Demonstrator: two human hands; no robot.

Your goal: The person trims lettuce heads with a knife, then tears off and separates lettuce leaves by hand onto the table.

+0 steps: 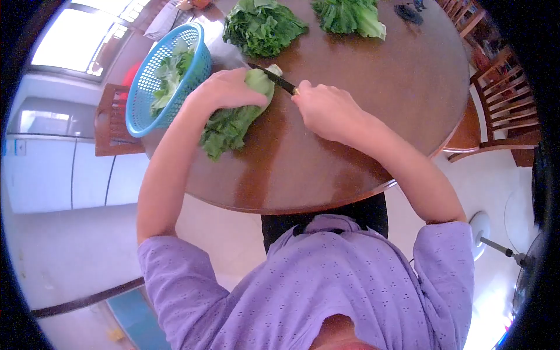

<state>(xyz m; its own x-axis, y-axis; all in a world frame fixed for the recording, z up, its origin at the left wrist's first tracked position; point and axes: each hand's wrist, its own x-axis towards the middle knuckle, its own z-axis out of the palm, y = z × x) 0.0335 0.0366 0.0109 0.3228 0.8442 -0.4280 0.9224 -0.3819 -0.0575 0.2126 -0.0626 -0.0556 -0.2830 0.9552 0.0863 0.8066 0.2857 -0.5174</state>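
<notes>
A head of leafy lettuce lies on the round wooden table, its pale stem end pointing away from me. My left hand is closed over the stem part, thumb along its near side. In my right hand is a knife with a dark blade, the fingers wrapped round its handle. The blade reaches leftward across the stem end, close to my left fingers, and its tip overlaps the lettuce's cut end in this view.
A blue plastic basket holding loose leaves stands tilted at the table's left edge. Two more leafy bunches, one at the back middle and one further right, lie on the table. Wooden chairs stand at the right; a fan stand is lower right.
</notes>
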